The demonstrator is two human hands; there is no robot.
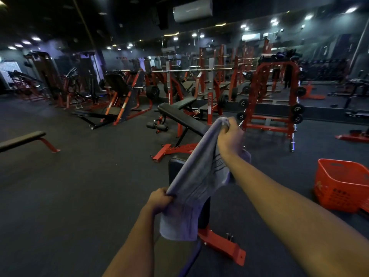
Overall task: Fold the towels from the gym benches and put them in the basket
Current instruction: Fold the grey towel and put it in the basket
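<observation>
Head view: one grey towel (pixel 199 172), soft and limp with thin dark stripes across it, hangs stretched on a slant between two hands, above a black padded bench (pixel 174 169) on a red steel frame. The right hand (pixel 229 136) clenches its bunched upper end; the left hand (pixel 159 200) grips the lower edge, and the rest droops below it. One orange-red plastic basket (pixel 335 188), rectangular with perforated walls, sits on the dark floor to the right, well apart. Two more benches show: an incline bench (pixel 179 118) beyond, a flat bench (pixel 24 138) at left.
</observation>
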